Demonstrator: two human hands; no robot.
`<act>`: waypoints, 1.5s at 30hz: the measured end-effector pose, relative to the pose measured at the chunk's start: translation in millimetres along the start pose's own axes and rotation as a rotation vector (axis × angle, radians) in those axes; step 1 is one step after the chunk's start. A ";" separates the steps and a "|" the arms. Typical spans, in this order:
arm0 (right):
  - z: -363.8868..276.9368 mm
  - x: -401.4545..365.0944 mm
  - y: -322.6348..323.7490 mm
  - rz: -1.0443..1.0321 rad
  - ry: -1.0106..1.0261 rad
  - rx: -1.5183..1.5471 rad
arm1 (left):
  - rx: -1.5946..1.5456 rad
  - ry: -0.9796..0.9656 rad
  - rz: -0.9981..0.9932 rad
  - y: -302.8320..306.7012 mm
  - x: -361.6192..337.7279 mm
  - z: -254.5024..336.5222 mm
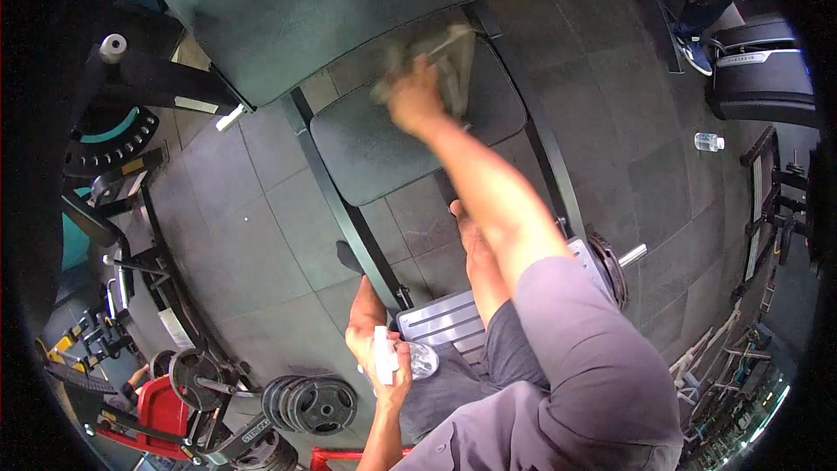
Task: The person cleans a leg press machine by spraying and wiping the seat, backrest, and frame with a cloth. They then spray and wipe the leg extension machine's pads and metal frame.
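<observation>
Dark tiled floor [253, 209] spans the frame; its widest room for moving is at centre left, outside the left rail [336, 183]. Large pad [323, 17], upper left to top centre, has its lower edge near the small pad [375, 148]. Small pad sits upper centre between the left rail and the right rail [545, 153]; these hard edges limit sideways travel. Slatted plate [436, 318] lies lower centre. Right hand [417, 96] is over the small pad, blurred, apparently gripping the cloth [458, 70]; exact finger placement and contact with the surface cannot be told. Step in hand, as judged: a pass of the cloth across this pad. A further stroke calls for room at the rails and large pad edge. Left hand [401, 372], lower centre, wraps the spray bottle [425, 361] below its white head, well apart from the cloth.
</observation>
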State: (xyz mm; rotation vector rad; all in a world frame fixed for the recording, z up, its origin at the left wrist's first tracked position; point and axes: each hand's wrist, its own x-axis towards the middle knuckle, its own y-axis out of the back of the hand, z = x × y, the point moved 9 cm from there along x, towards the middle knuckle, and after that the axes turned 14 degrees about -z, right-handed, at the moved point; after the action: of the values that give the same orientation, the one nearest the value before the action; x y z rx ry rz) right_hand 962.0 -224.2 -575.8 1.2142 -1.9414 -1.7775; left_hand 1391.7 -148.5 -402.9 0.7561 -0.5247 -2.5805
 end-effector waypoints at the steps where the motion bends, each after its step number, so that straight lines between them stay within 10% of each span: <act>1: -41.4 -11.9 -11.5 0.082 0.118 0.207 | 0.012 -0.007 -0.033 -3.0 3.2 6.7; 2: -68.6 -16.6 -53.5 -0.181 0.104 0.396 | 0.024 -0.008 -0.068 -7.3 3.0 12.4; 3: -109.9 -48.1 -47.7 0.070 0.486 0.133 | -0.010 -0.027 -0.071 -11.2 4.1 12.5; 7: -73.7 -58.4 -48.4 0.039 0.515 -0.104 | -0.010 -0.128 -0.053 -23.5 4.6 24.1; 12: 143.9 -72.1 -2.3 0.382 0.028 0.131 | -0.057 -0.111 -0.148 -37.9 -2.7 12.9; 13: 162.4 -85.4 7.5 0.187 -0.048 -0.115 | -0.067 -0.094 -0.162 -37.8 -6.5 9.6; 15: 213.1 -110.0 -11.3 0.267 -0.351 0.447 | -0.057 -0.134 -0.141 -35.3 -7.5 8.8; 18: 137.4 -137.2 -9.7 0.440 -0.506 0.200 | -0.049 -0.156 -0.124 -33.7 -3.9 11.1; 24: -131.8 -136.8 -84.2 0.197 0.279 0.196 | -0.088 -0.113 -0.082 -21.1 -6.8 18.2; 28: -94.5 -135.4 -85.1 0.037 0.537 -0.054 | -0.114 -0.093 -0.027 -15.3 -15.3 4.3; 30: -3.0 -131.7 -42.9 0.232 0.252 0.361 | -0.126 -0.091 -0.014 -16.3 -15.9 -4.5; 35: 103.1 -125.3 -25.1 0.240 -0.314 0.159 | -0.116 -0.139 0.020 -14.5 -19.4 -13.2; 37: 57.5 -109.4 -32.4 0.194 -0.435 0.210 | -0.146 -0.132 0.033 -13.3 -22.0 -14.4; 43: -196.7 -128.4 -117.3 -0.194 0.493 0.355 | -0.176 -0.149 0.172 4.0 -29.2 -20.9; 45: -189.2 -128.4 -127.8 -0.388 0.214 0.857 | -0.313 -0.071 0.223 9.9 -33.2 -36.0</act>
State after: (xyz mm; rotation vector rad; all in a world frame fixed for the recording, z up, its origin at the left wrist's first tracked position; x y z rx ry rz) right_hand 1220.3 -257.2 -604.3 2.0443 -2.5348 -0.8290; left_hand 1440.7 -149.9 -412.6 0.4723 -0.2022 -2.4072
